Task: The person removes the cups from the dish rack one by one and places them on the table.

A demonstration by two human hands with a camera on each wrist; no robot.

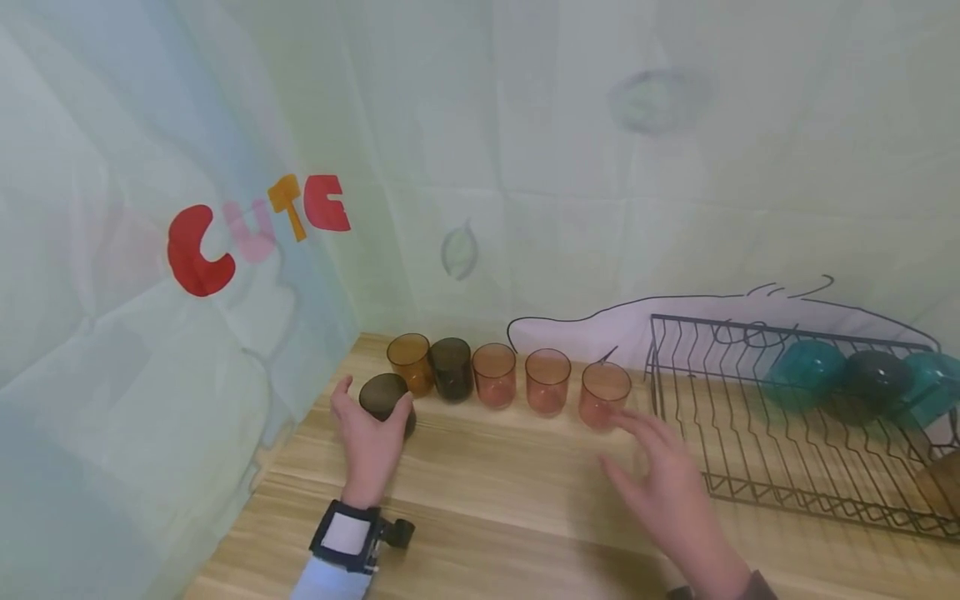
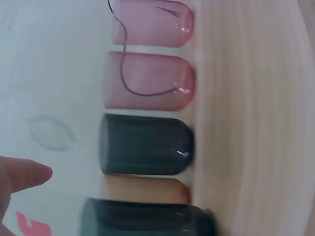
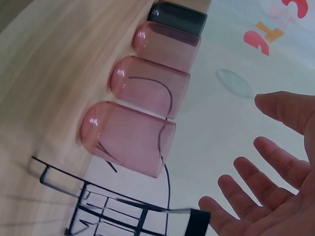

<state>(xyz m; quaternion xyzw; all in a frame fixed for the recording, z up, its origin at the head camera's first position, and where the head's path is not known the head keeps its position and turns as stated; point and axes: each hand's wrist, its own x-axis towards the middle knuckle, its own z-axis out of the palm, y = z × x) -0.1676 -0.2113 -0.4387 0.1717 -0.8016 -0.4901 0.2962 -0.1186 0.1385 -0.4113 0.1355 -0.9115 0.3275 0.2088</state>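
Observation:
A dark grey glass point(image 1: 384, 397) stands at the front left of the table. My left hand point(image 1: 372, 437) is spread about it, and in the left wrist view the visible fingertip is clear of the rim. Behind it runs a row: an amber glass point(image 1: 409, 363), a second dark glass point(image 2: 147, 145), then three pink glasses, the left point(image 1: 494, 377), the middle point(image 1: 547, 382) and the right point(image 3: 129, 140). Close to the right pink glass is my right hand point(image 1: 663, 479), its fingers spread with nothing held. Whether its fingertips touch that glass cannot be told.
A black wire rack point(image 1: 757, 492) stands at the right, beside the row. It holds teal glasses point(image 1: 808, 375) and a dark one point(image 1: 876, 385). Printed cloth point(image 1: 570, 167) hangs behind and left of the wooden table point(image 1: 487, 500).

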